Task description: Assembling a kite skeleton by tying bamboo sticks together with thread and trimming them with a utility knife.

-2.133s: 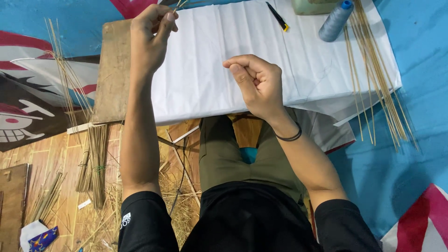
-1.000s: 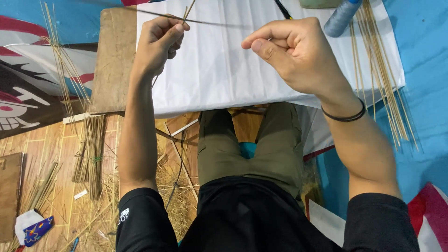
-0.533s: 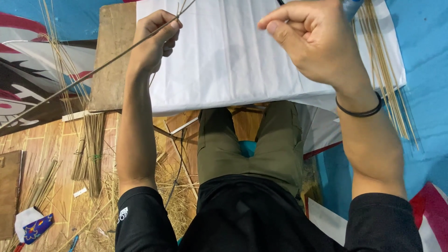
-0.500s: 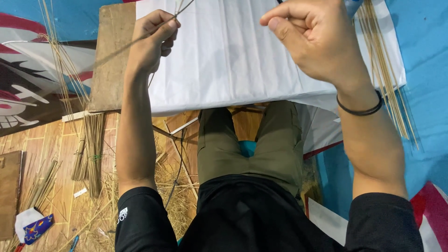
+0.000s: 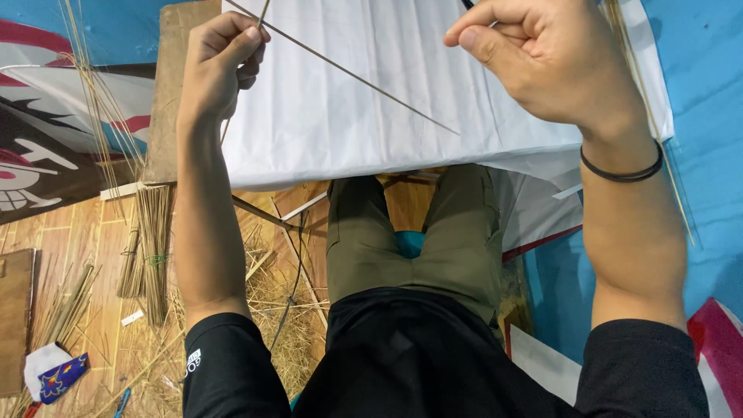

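Bamboo stick (image 5: 340, 70), thin and long, crosses the white paper sheet (image 5: 371, 131) at a slant, far side of the scene. Head view only. Left hand (image 5: 220, 58) pinches its far-left end between thumb and fingers. Right hand (image 5: 553, 62) is curled narrow, thumb to forefinger; what it grips I cannot tell. I judge the work early: stick lifted, not fixed to the sheet. Spare stick bundles (image 5: 151, 248) lie left.
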